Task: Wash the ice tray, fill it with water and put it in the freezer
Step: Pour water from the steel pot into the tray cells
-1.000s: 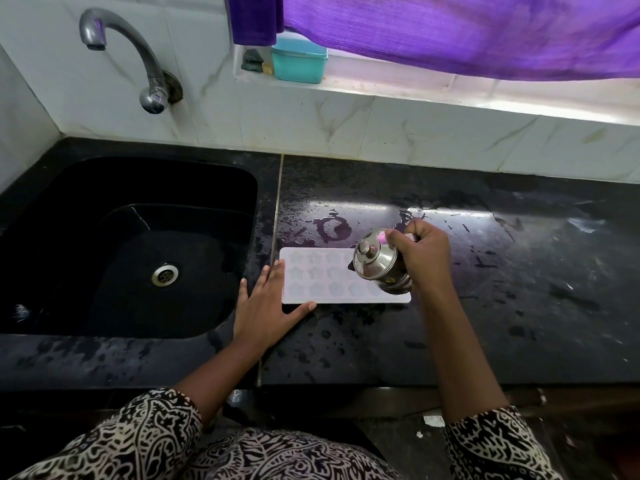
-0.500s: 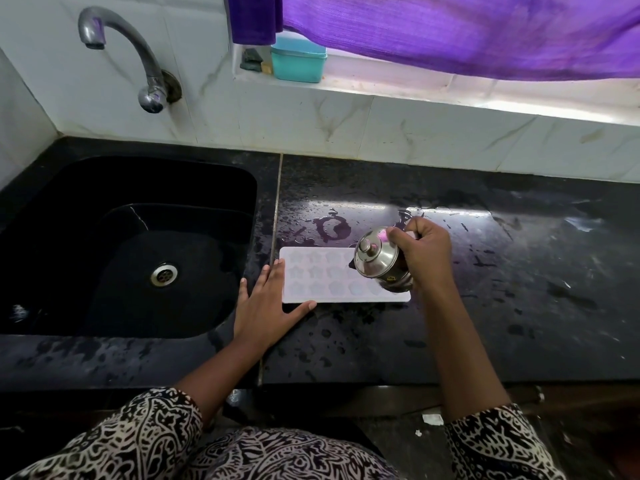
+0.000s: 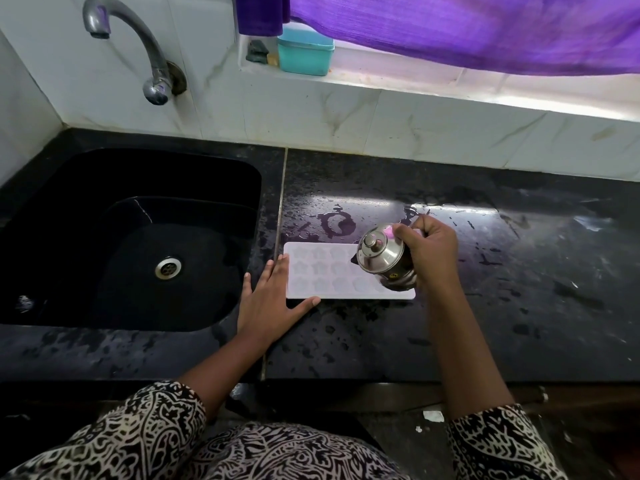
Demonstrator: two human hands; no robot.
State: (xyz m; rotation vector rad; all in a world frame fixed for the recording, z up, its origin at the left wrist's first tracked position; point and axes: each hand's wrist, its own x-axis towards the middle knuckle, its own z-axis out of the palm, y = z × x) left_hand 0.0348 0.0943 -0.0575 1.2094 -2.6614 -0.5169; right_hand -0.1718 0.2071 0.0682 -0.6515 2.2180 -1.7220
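Note:
A white ice tray [image 3: 322, 271] with star-shaped moulds lies flat on the wet black counter [image 3: 485, 306], just right of the sink. My left hand [image 3: 272, 301] rests flat against the tray's left end, fingers spread, thumb along its front edge. My right hand [image 3: 429, 247] grips a small lidded steel jug [image 3: 382, 256] by its handle. The jug is tilted to the left, its spout low over the tray's right half. The jug hides the tray's right-hand moulds.
A black sink [image 3: 138, 237] with a steel drain [image 3: 168, 267] fills the left side, under a curved tap [image 3: 152, 64]. A teal box [image 3: 305, 51] stands on the window ledge below a purple curtain [image 3: 467, 29]. Water drops and a puddle [image 3: 337, 223] lie behind the tray.
The jug has shifted slightly upward and back over the tray's right part, staying tilted. My left hand has stayed against the tray.

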